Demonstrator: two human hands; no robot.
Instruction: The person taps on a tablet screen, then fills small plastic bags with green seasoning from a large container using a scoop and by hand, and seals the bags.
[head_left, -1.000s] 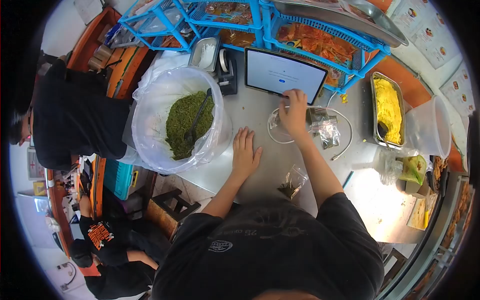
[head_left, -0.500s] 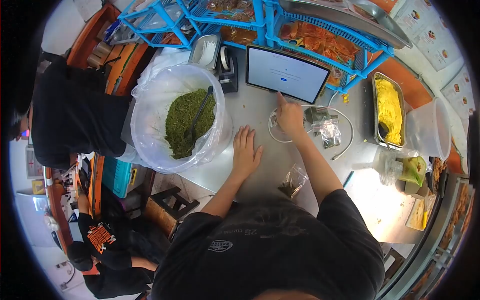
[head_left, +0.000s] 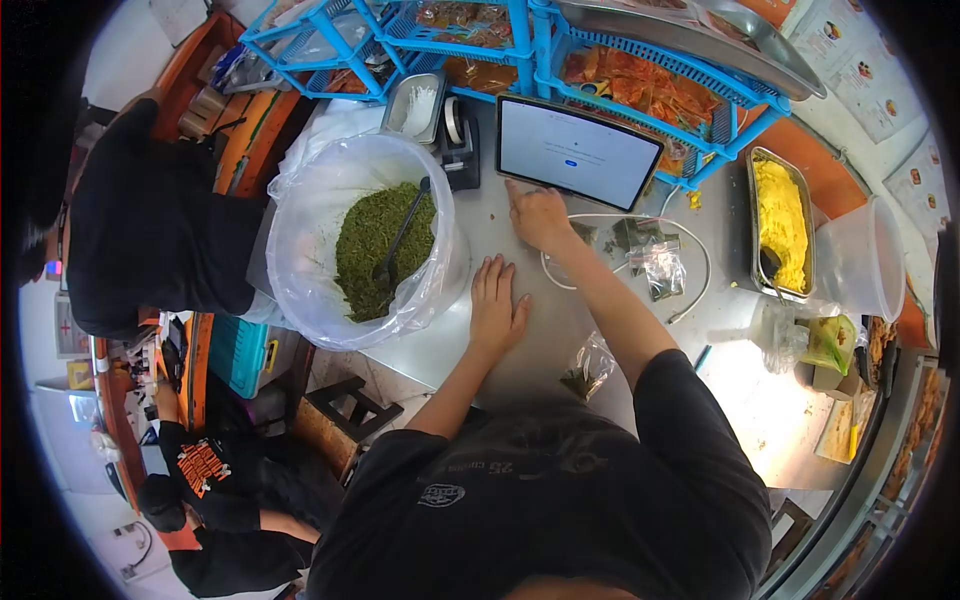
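Dark-framed tablet (head_left: 578, 152) has pale scrn (head_left: 555, 135) w/ blue btn (head_left: 571, 163).

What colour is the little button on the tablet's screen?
The little button is blue; it shows best in the head view.

Tablet (head_left: 575, 150): its on-screen lines are too small for me to read.
Right hand (head_left: 540, 215): I see its back; the curled fingers' undersides are hidden, and I can't tell whether the index fingertip touches anything.
Left hand (head_left: 495, 312): palm turned down, out of my sight.
Clear bag by the shirt (head_left: 592, 368): I can't identify its dark contents.
Black shirt (head_left: 560, 500): small chest print blurred for me, lower part cut off by the bottom edge.
Blue racks (head_left: 541, 50): the top edge crops them.
Wall sheets (head_left: 865, 75): print too fine for me.
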